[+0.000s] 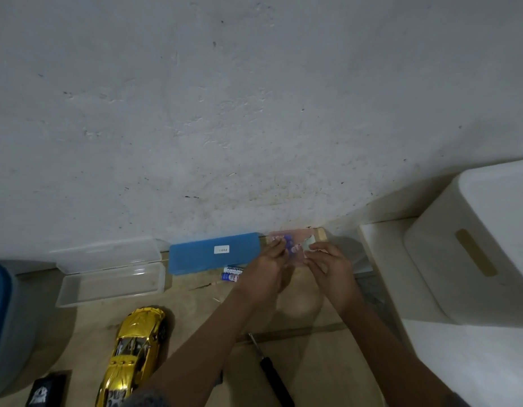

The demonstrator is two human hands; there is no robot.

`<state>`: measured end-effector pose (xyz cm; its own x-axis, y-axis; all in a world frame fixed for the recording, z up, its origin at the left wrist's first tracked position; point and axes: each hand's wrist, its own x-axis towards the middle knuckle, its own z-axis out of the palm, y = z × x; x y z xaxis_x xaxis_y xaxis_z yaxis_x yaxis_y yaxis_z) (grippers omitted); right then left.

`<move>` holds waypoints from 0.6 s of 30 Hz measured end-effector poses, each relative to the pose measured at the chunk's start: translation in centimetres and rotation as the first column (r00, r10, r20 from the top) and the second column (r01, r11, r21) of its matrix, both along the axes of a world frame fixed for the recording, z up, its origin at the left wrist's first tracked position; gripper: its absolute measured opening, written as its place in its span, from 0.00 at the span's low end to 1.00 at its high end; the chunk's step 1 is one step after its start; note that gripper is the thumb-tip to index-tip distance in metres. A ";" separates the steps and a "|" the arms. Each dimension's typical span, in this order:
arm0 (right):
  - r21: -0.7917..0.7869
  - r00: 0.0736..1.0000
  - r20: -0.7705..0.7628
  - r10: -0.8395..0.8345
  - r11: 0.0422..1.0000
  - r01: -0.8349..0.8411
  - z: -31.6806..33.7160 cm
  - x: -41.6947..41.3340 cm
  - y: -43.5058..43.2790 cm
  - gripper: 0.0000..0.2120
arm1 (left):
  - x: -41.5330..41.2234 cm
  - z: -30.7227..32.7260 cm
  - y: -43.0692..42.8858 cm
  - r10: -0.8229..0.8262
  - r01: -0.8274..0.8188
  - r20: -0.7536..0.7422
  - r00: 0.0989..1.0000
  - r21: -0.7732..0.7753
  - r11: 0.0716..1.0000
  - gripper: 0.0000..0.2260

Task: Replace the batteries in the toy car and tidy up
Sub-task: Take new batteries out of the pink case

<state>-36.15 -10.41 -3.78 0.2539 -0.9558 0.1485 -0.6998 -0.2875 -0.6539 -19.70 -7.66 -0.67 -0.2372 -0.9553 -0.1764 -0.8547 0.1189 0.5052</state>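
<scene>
At nine o'clock, on the far left edge of the wooden table (195, 306), a grey bin (8, 324) with a blue rim stands partly out of view. Toward seven o'clock lies a small black card (47, 390) with a white print. Just right of the bin, around ten o'clock from the hands, a clear plastic case (107, 274) sits with its lid hinged back against the grey wall (254, 98). Below it, at seven o'clock, the gold toy car (134, 353) rests on its wheels, its length running toward and away from the person. Next comes a closed blue case (213, 254) with a small white label, pushed against the wall at about eleven o'clock. Two loose batteries (232, 274), white and blue, lie side by side just in front of that case, near the left wrist. At six o'clock a black-handled screwdriver (272, 371) lies on the table between the forearms.

Both hands meet at the back of the table near the wall. The left hand (269, 268) pinches one side of a battery pack (289, 248), a clear blister with purple and pink print, and the right hand (327, 268) grips the other side, where a torn flap of backing sticks up. How many batteries the pack holds is too blurred to tell. At three o'clock stands a large white lidded box (474, 245).
</scene>
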 end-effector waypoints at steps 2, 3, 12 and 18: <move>0.023 1.000 0.002 -0.019 1.000 0.019 0.3 0.1 -0.3 0.06 | -0.3 0.1 0.0 -0.014 0.013 0.056 0.998 0.018 1.000 0.24; 0.026 1.000 -0.005 -0.026 0.999 0.027 0.4 0.2 -0.3 0.06 | -0.4 0.2 0.0 -0.014 0.012 0.081 0.997 0.030 0.999 0.24; 0.054 0.976 -0.213 -0.031 0.998 0.044 2.4 2.1 0.0 0.07 | -0.4 2.8 3.6 0.144 -0.146 0.047 0.988 0.033 0.989 0.23; -0.054 0.959 -0.149 0.240 0.967 -0.250 3.6 8.8 3.9 0.08 | 7.1 3.3 13.2 0.460 -0.477 0.241 0.855 0.013 0.879 0.24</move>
<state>-27.33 -6.51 -0.18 0.5024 -0.8497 0.1602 -0.6849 -0.5041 -0.5261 -12.56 5.58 2.68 0.2892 -0.9266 -0.2405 -0.8912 -0.3523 0.2857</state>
